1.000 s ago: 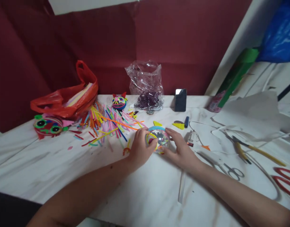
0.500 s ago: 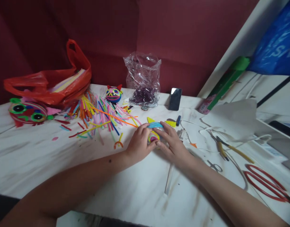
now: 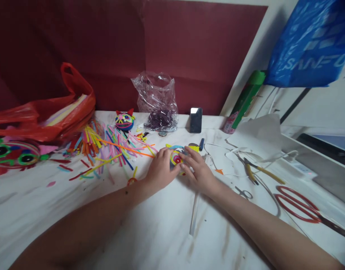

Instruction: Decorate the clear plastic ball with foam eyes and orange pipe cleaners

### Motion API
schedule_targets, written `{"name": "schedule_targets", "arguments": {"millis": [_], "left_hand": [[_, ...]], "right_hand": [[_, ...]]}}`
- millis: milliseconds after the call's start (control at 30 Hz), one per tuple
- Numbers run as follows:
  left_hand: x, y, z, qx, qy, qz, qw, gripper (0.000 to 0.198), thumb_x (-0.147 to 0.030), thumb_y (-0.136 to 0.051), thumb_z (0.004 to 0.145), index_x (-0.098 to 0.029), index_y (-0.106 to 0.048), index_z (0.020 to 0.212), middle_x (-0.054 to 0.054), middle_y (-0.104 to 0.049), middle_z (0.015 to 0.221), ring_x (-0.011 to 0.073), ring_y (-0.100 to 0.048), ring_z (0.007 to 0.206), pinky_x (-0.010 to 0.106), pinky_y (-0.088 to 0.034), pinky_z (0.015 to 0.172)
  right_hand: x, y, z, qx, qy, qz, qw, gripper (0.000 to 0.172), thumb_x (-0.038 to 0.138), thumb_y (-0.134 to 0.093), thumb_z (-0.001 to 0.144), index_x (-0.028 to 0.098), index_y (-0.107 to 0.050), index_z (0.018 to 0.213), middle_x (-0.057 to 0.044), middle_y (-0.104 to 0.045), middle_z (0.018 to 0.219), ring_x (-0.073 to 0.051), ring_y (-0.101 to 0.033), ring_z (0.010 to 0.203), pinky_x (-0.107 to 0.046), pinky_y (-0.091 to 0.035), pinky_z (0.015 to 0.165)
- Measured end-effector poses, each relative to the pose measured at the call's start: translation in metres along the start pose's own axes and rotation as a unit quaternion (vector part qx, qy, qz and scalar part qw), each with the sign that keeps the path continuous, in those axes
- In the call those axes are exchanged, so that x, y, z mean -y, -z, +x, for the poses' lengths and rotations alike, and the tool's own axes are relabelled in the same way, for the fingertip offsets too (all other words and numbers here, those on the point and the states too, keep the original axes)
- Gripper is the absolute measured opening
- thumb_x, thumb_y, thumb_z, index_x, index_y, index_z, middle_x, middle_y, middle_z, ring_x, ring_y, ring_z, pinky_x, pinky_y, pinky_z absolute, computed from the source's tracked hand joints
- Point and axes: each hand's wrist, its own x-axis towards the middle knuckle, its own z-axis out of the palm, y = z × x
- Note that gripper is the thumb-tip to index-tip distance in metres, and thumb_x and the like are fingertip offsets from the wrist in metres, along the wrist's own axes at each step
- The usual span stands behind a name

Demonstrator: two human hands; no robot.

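In the head view, our two hands meet around a small ball (image 3: 176, 159) near the middle of the white table (image 3: 149, 232). Our left hand (image 3: 161, 168) grips its left side, fingers curved behind and thumb in front. Our right hand (image 3: 200, 170) is loosely bent, its fingers spread over the ball's right side; we cannot tell how firmly they press. We cannot tell either whether the ball touches the table.

A second ago we saw the ball's clear side between our hands; half a second ago our right fingers lay across the blue band on top. Now those fingers sit lower and to the right, and the coloured rings with their red centre face us more openly.

Our view has swung to the right as well. The big-eyed toy (image 3: 14, 154) is now cut by the left edge, below the red bag (image 3: 85, 112), while the blue bag (image 3: 307, 48) shows more of its lettering. The red-handled scissors (image 3: 318, 216), barely in sight a second ago, now show both handles, near the pliers (image 3: 269, 176). Beyond our hands stand the phone (image 3: 196, 120) and the clear bag (image 3: 158, 101), with fuzzy sticks (image 3: 118, 146) strewn to the left.
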Motion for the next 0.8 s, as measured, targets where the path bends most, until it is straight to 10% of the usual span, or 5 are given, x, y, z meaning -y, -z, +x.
{"name": "schedule_targets", "arguments": {"millis": [333,600,800], "left_hand": [[0.010,0.007,-0.004,0.002,0.044,-0.142,0.989,0.028,-0.022,-0.059,0.079,-0.019,-0.061,0.107,0.014,-0.049,0.131,0.0277,-0.040,0.133,0.045,-0.034,0.110],[0.022,0.007,0.018,0.006,0.237,-0.455,0.859,0.030,-0.044,-0.066,0.073,-0.016,-0.064,0.082,0.004,-0.065,0.087,0.0171,-0.059,0.082,0.031,-0.045,0.079],[0.013,0.003,0.026,-0.016,0.292,-0.491,0.821,0.035,-0.030,-0.080,0.057,-0.017,-0.055,0.078,-0.005,-0.057,0.071,0.0103,-0.053,0.069,0.023,-0.041,0.065]], "right_hand": [[-0.012,-0.001,0.003,-0.011,-0.055,0.101,0.993,0.036,0.043,-0.063,0.083,0.022,-0.060,0.112,-0.016,-0.053,0.135,-0.029,-0.046,0.130,-0.050,-0.040,0.105],[-0.019,-0.003,0.005,-0.008,-0.074,0.147,0.986,0.034,0.041,-0.066,0.081,0.023,-0.060,0.110,-0.015,-0.054,0.135,-0.028,-0.050,0.127,-0.049,-0.040,0.104],[-0.018,-0.003,0.004,-0.008,-0.073,0.153,0.985,0.032,0.039,-0.067,0.081,0.023,-0.062,0.108,-0.015,-0.053,0.136,-0.028,-0.049,0.128,-0.048,-0.038,0.106]]}}
